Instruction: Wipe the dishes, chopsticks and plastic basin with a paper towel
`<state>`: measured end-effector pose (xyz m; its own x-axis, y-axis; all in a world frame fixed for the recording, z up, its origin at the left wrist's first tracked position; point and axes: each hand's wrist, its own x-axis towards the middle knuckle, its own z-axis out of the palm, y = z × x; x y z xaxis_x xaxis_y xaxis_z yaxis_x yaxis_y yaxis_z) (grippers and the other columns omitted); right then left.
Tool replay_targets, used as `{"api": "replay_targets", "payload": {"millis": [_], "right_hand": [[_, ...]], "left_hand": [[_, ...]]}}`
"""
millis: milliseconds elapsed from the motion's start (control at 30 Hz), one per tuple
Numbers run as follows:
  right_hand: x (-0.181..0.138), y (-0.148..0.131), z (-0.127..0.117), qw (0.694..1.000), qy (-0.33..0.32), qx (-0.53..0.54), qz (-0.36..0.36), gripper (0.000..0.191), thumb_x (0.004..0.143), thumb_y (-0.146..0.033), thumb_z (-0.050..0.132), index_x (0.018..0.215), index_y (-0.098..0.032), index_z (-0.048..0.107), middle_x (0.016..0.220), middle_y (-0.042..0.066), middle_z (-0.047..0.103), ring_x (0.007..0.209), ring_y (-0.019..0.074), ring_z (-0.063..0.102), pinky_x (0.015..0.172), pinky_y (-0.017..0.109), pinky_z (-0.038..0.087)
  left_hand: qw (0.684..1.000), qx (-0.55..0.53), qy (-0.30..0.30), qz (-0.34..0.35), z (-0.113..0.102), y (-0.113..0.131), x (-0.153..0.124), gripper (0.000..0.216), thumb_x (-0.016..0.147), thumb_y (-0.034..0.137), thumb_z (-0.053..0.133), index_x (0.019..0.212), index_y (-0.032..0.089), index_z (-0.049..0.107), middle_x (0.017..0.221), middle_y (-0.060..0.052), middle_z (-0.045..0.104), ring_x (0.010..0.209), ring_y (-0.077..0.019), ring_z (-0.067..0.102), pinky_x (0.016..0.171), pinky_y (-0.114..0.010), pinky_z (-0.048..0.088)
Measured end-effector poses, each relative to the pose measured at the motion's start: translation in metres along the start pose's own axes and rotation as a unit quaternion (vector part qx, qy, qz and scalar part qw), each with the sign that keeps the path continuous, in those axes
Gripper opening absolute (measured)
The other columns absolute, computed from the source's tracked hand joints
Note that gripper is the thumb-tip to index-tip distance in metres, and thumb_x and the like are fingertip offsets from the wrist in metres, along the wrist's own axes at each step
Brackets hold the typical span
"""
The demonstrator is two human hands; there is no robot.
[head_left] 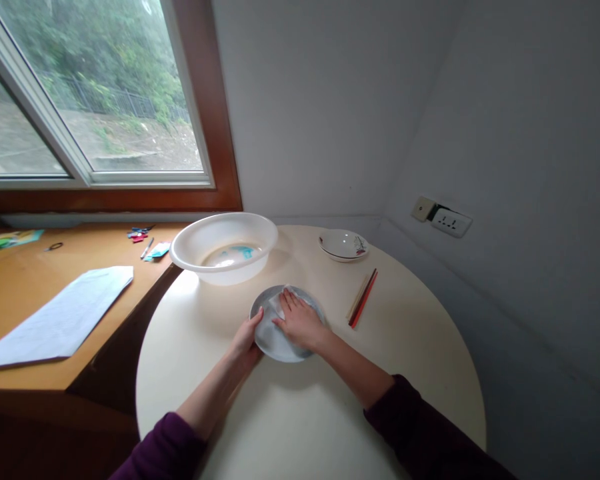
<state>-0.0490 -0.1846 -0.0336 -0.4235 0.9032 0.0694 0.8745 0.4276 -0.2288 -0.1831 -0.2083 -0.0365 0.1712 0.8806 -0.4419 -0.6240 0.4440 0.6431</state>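
Observation:
A round grey plate is tilted slightly above the near middle of the white table. My left hand grips its left rim, thumb on top and fingers underneath, partly hidden. Over the plate's upper right lies my right hand, holding a thin white tissue against the surface with its fingers stretched out. Most of the tissue is covered by that hand. Whether the plate's underside touches the table I cannot tell.
Behind the plate stands a white plastic basin with a blue patch inside. A patterned white dish and several chopsticks lie on the round table. A wooden desk with folded paper adjoins on the left.

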Motion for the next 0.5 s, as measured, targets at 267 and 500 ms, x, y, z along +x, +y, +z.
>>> {"api": "replay_targets", "payload": {"millis": [267, 500], "right_hand": [[-0.055, -0.001, 0.003, 0.998, -0.025, -0.016, 0.062, 0.069, 0.087, -0.045, 0.043, 0.134, 0.005, 0.034, 0.139, 0.029, 0.03, 0.131, 0.0355, 0.027, 0.105, 0.048, 0.027], [-0.092, -0.042, -0.018, 0.991, -0.12, 0.052, -0.01, 0.069, 0.091, -0.048, 0.032, 0.134, 0.006, 0.034, 0.14, 0.029, 0.023, 0.133, 0.0355, 0.02, 0.108, 0.048, 0.022]], "left_hand": [[1.0, 0.001, -0.003, -0.01, 0.008, 0.003, -0.007, 0.034, 0.086, 0.032, 0.049, 0.11, 0.009, 0.057, 0.092, -0.014, 0.07, 0.089, -0.0254, 0.066, 0.084, -0.036, 0.051], [1.0, -0.014, 0.012, -0.002, 0.014, 0.002, -0.01, 0.036, 0.086, 0.037, 0.048, 0.108, 0.011, 0.058, 0.097, -0.014, 0.069, 0.092, -0.0242, 0.065, 0.086, -0.035, 0.05]]}}
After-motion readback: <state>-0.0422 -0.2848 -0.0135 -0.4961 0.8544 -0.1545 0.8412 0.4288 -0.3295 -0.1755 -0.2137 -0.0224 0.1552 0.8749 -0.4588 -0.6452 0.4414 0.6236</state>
